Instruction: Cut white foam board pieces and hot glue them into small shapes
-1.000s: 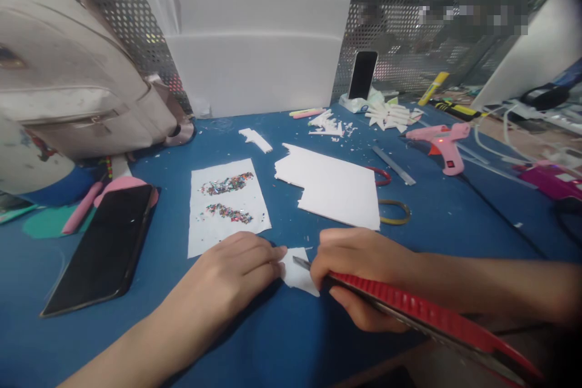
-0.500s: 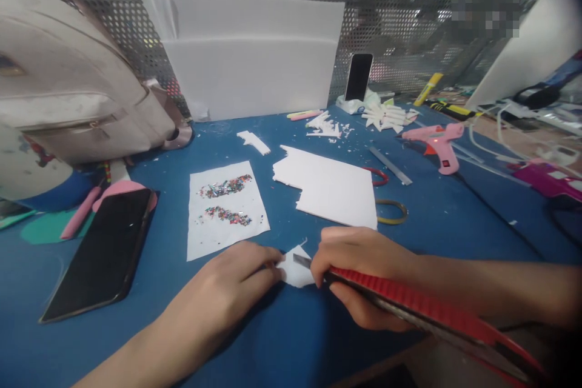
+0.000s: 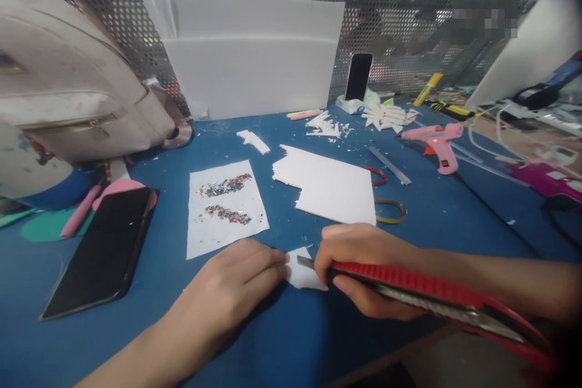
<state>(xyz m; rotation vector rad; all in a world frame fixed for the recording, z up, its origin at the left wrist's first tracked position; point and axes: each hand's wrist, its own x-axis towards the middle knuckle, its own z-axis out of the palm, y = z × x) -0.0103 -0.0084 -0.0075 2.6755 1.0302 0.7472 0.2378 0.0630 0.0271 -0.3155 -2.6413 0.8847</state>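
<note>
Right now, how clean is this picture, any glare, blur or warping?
Head view: glare flares on the mesh wall at top right; the same view bends lines toward its edges; the cutter handle blurs near the lens, while the right hand and scrap look fairly sharp; a pixelated patch sits upper right.

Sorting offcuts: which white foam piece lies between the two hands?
The small white foam scrap, touched by the left hand, under the blade of the red utility knife in the right hand; the large notched foam sheet lies apart behind.
</note>
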